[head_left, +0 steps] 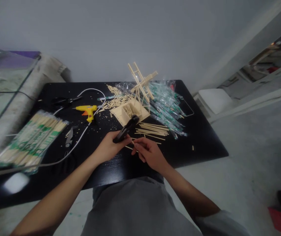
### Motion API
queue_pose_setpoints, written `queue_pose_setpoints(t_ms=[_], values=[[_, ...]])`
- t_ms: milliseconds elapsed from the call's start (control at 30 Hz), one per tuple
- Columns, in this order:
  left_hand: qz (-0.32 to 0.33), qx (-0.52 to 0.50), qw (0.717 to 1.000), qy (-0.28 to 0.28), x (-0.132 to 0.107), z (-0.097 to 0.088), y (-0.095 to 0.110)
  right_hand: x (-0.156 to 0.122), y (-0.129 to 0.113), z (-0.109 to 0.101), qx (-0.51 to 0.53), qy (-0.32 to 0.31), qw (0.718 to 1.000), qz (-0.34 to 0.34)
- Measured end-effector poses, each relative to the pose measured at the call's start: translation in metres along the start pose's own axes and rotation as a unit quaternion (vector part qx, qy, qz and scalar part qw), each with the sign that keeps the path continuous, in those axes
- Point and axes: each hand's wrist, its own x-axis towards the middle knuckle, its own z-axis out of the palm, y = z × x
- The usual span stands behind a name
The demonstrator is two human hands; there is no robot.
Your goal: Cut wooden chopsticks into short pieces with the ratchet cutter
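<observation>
My left hand (111,146) is closed around a black hand tool (128,128) that points up and away; its exact kind is unclear. Close beside it, my right hand (149,152) pinches a thin wooden stick (132,141), whose far end is near my left thumb. Beyond my hands stands a model windmill (141,87) of pale sticks with crossed blades. A square wooden base (118,113) lies in front of it, bearing a small box (125,115) with short sticks inside. Loose long sticks (152,128) lie just past my right hand.
A yellow glue gun (88,111) with a white cord lies left on the black table (204,141). Packaged sticks (35,137) are at far left, near a folding knife (69,137). Cut pieces (116,101) and plastic wrappers (170,105) surround the model. A white stool (215,100) stands right.
</observation>
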Motion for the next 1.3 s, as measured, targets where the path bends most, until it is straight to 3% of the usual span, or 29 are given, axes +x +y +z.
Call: queue_pose_setpoints(t_ms=[100,167,333,433,567,900,1300], values=[[-0.023,-0.05,0.997,-0.045,0.006,-0.004,-0.001,-0.002,-0.001,-0.003,-0.013,-0.005,1.0,-0.001],[-0.038,-0.086,0.995,-0.038,0.012,-0.006,-0.004,-0.003,-0.002,-0.008,-0.026,-0.01,1.0,-0.002],[-0.059,-0.209,0.972,0.088,0.025,-0.009,-0.019,0.002,-0.004,-0.042,-0.139,0.072,0.986,-0.056],[-0.057,-0.228,0.963,0.133,0.029,-0.01,-0.028,0.009,-0.001,-0.068,-0.286,0.165,0.935,-0.132],[-0.045,-0.249,0.955,0.157,0.029,-0.01,-0.033,0.015,0.007,-0.087,-0.425,0.168,0.87,-0.183],[-0.029,-0.318,0.933,0.163,0.032,-0.014,-0.035,0.024,0.021,-0.072,-0.573,0.131,0.781,-0.211],[-0.012,-0.316,0.935,0.159,0.032,-0.012,-0.036,0.024,0.028,-0.046,-0.602,0.096,0.783,-0.125]])
